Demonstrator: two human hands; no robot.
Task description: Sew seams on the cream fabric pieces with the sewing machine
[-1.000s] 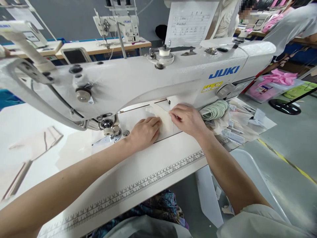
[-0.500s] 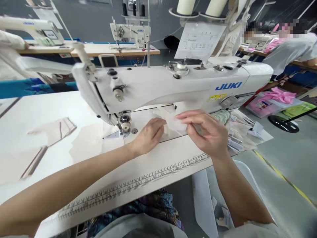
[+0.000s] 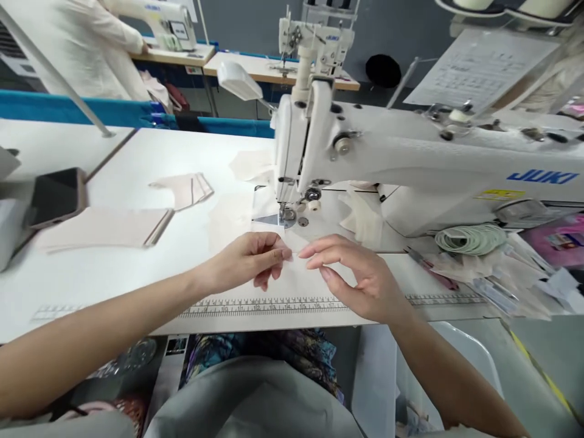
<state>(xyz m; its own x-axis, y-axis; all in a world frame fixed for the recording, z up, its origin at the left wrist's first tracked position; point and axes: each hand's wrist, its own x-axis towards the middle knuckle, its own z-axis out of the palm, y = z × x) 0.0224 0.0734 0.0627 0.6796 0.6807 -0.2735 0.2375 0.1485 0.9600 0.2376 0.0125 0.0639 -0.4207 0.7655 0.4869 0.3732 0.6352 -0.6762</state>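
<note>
My left hand [image 3: 253, 260] is closed in a pinch just in front of the sewing machine's needle area [image 3: 286, 214]. Whatever lies between its fingertips is too small or too pale to make out. Close by on the right, my right hand [image 3: 358, 278] hovers over the table's front part, thumb and fingers apart and holding nothing I can see. Cream fabric pieces [image 3: 365, 220] lie under the arm of the white sewing machine [image 3: 420, 143]. Left of the needle, very pale pieces [image 3: 232, 219] lie flat on the white table.
A stack of pale pink cut pieces [image 3: 107, 228], a smaller cut piece [image 3: 185, 190] and a phone [image 3: 57, 196] lie on the left. To the right are pink-handled snips [image 3: 431, 267], a green cord coil [image 3: 469, 238] and scraps. A ruler strip [image 3: 269, 307] edges the table.
My view has swung left, bringing the phone into sight. Both hands have moved from beneath the machine arm to in front of the needle. My right hand's fingers remain apart.
</note>
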